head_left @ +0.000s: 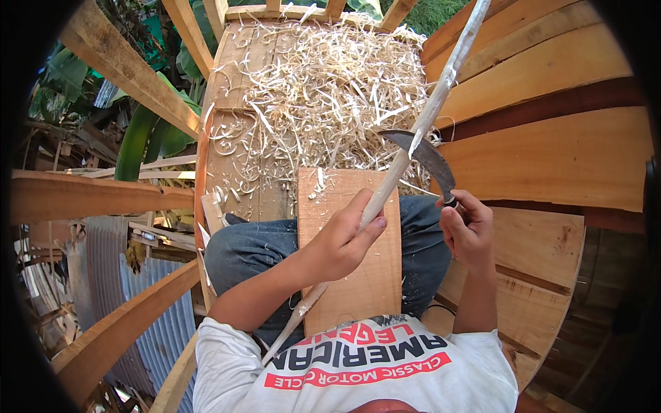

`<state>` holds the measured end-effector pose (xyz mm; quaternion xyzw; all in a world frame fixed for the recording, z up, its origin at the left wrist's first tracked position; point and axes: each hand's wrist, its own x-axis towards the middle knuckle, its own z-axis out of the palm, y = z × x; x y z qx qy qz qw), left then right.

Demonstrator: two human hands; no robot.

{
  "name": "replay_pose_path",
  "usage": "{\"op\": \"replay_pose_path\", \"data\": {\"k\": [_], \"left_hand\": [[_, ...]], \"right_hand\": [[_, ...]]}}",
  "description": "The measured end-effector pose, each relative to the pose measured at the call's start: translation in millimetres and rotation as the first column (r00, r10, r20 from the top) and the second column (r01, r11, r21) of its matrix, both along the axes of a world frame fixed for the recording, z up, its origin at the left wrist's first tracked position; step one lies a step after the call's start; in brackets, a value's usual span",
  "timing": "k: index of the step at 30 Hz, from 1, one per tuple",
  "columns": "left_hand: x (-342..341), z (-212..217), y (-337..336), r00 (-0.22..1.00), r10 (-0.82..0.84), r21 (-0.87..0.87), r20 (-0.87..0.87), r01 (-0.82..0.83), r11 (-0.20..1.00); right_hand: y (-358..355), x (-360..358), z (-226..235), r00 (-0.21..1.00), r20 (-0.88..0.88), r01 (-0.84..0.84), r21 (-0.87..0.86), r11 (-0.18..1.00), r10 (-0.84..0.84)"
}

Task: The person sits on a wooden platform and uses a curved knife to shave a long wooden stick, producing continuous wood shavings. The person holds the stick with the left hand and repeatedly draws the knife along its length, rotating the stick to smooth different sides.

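Observation:
A long pale wooden pole (398, 171) slants from beside my left hip up past the top right of the view. My left hand (349, 236) is wrapped round it at mid-length, above a flat board (365, 282) lying across my lap. In my right hand (468, 227) is the short dark handle of a sickle (435, 165). Its curved blade crosses the pole beyond my left hand and appears to touch it, with a white shaving at that spot. How deep the edge bites cannot be seen.
Curly wood shavings (330, 89) heap over the plank floor (231, 76) ahead of me. A plank wall (537, 151) rises on the right. Wooden railing posts (131, 76) edge the left side, with corrugated metal sheets (162, 337) and plants beyond. My bent knees flank the lap board.

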<state>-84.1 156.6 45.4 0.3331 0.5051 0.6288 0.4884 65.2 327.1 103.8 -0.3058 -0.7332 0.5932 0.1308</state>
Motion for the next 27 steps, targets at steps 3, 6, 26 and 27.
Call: {"op": "replay_pose_path", "data": {"k": [3,6,26,27], "left_hand": [[-2,4,0,0.996,-0.037,-0.048,0.076,0.04,0.998],[-2,4,-2,0.992,-0.044,-0.049,0.115,0.05,0.998],[2,1,-2,0.994,-0.035,-0.027,-0.104,0.033,0.999],[1,1,-2,0.996,-0.035,-0.02,-0.085,0.034,0.999]], "right_hand": [[1,2,-7,1.0,-0.004,0.018,0.102,0.995,-0.018],[2,-1,-4,0.999,0.032,-0.028,-0.07,0.997,0.03],[8,-1,14,0.995,0.036,-0.084,-0.28,0.956,0.098],[10,-1,13,0.997,0.024,-0.072,-0.219,0.973,0.079]]}}
